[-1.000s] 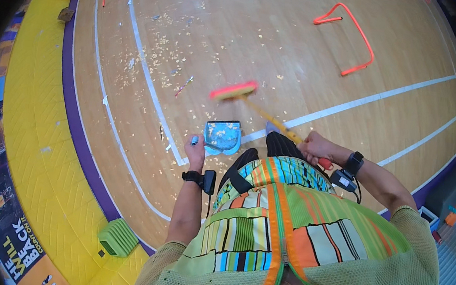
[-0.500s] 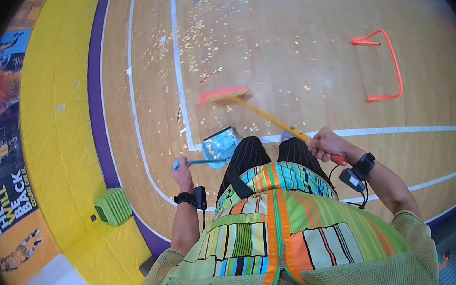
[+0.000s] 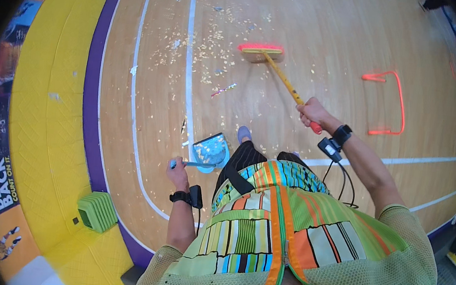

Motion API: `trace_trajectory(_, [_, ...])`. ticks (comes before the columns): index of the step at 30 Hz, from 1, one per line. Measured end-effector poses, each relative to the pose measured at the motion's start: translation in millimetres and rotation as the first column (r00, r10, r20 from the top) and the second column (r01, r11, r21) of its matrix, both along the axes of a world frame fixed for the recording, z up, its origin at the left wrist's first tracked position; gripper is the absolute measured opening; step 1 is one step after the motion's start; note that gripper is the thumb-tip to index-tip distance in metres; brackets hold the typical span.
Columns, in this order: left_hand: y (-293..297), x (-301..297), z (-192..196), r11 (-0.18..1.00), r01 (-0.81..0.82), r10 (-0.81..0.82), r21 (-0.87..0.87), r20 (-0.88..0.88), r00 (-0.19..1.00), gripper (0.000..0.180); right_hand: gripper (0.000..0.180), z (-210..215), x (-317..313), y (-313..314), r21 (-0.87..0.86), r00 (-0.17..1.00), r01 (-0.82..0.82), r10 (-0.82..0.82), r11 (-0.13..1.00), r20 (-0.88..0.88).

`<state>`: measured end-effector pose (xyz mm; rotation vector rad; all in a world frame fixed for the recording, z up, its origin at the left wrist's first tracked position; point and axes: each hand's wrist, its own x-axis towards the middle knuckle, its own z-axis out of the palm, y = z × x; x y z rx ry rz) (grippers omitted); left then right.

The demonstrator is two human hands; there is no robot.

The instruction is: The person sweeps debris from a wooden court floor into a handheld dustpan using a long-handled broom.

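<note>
Underfoot in the head view lies a polished wooden gym floor [image 3: 308, 33], crossed by white painted lines and bordered on the left by a purple band and a broad yellow strip, with pale scraps of confetti [image 3: 218, 34] scattered thickly over the boards near the curved lines. One broom [image 3: 260, 53] rests its head on the floor ahead, bristle block glowing orange-red, its yellow handle slanting back toward the person and ending in a red grip. The right hand [image 3: 313, 111] is closed around that handle near its upper end. One blue dustpan [image 3: 210, 150] sits low by the person's dark shoe, its tray seemingly holding some debris, though the view is too small to be sure. The left hand [image 3: 178, 172] is closed on the dustpan's thin handle. Each wrist carries one dark band with a small black device. Two orange hurdle-like frames show on the floor: one [image 3: 393, 102] to the right of the broom, and another at the far right rim, too blurred to make out well. One green ridged block [image 3: 97, 211] stands on the yellow strip at lower left.
</note>
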<state>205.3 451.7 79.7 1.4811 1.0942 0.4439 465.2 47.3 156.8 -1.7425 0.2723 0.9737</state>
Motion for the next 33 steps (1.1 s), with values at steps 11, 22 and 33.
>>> trace_trajectory(11, [78,69,-33,0.997,0.062,-0.064,-0.043,-0.027,0.998,0.009,0.023,22,-38,87,-0.055,0.892,-0.372,0.34,0.927,-0.297])
trace_trajectory(22, [98,91,-52,0.999,0.011,-0.012,-0.037,-0.031,0.999,0.009,0.018,84,20,99,0.026,0.882,-0.025,0.034,0.999,-0.469])
trace_trajectory(33, [118,162,-20,0.99,-0.121,0.124,0.067,-0.053,0.991,0.011,0.021,11,213,149,-0.048,0.981,0.027,-0.036,0.998,-0.19])
